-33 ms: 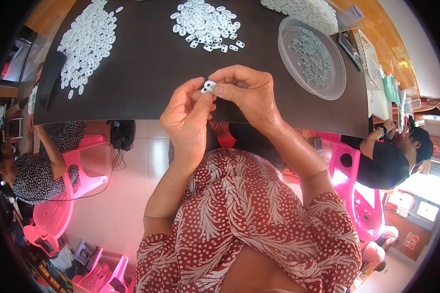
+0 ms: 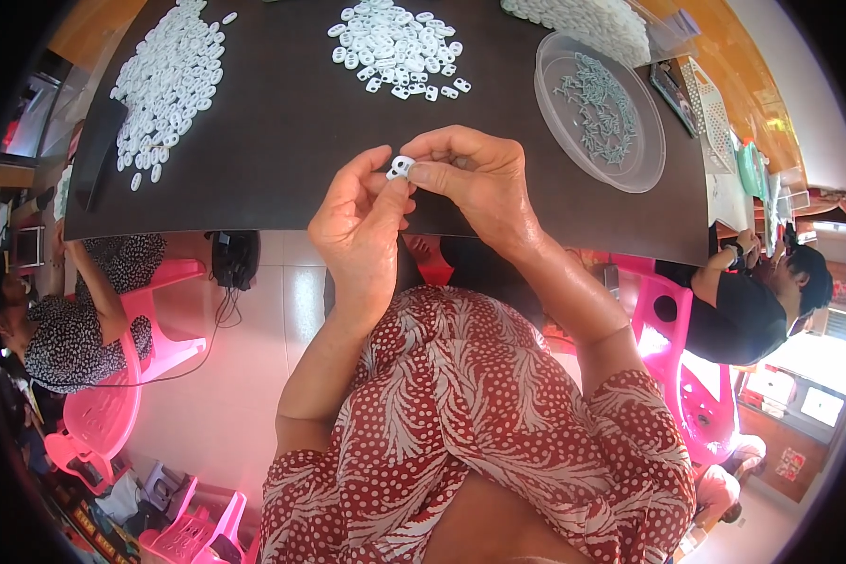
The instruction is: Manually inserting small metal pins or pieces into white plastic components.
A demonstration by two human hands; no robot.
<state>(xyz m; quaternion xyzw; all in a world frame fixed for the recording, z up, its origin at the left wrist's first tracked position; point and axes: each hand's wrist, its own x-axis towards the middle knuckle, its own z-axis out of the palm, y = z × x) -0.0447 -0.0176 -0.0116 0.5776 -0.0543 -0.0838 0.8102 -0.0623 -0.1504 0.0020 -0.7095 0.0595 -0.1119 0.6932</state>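
Over the near part of the dark table, a small white plastic piece with dark holes [image 2: 400, 167] is pinched between both hands. My left hand [image 2: 359, 216] has its thumb and fingertips closed on the lower left of the piece. From the other side, my right hand [image 2: 484, 179] grips it between thumb and forefinger. The fingertips cover part of it, so I cannot tell whether it is one piece or two joined. Beyond the hands lies a heap of similar white pieces with holes [image 2: 395, 47]. A larger pile of white oval pieces [image 2: 171, 89] spreads at the far left.
At the right of the dark table [image 2: 273, 141] stands a round clear plastic tray [image 2: 650, 169] holding small grey-green pieces [image 2: 603, 113]. White pieces fill a container [image 2: 583, 23] behind it. A phone [image 2: 674, 99] lies nearby. People sit at both sides on pink chairs [image 2: 103, 404].
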